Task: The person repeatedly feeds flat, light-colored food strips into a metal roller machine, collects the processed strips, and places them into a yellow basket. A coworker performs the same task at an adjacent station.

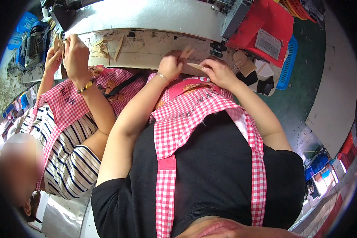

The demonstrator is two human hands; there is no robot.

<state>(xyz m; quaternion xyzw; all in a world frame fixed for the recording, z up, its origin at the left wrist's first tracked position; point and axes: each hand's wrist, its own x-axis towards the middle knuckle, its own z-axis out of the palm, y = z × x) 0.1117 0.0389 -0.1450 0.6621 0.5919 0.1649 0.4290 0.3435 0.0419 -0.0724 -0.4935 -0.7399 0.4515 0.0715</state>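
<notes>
My left hand (171, 66) is closed on a small tan piece (187, 52), slightly blurred, that sticks up from its fingers. It is over the front edge of the worktable, a bracelet around its wrist. To its right, my right hand (219, 72) pinches a thin, pointed tan piece (196, 66) between thumb and fingers. The two pieces are close together but look apart. Their material looks like leather or thin board; I cannot tell which. Just below both hands lies the red checked apron (190, 103) on my lap.
On the pale worktable (146, 47) lie tan scraps (101, 49). A co-worker's hands (76, 55) hold tan pieces at left. A red machine part (261, 27) stands at far right, beside a blue basket (291, 59). Tan, white and black pieces (246, 67) lie below it.
</notes>
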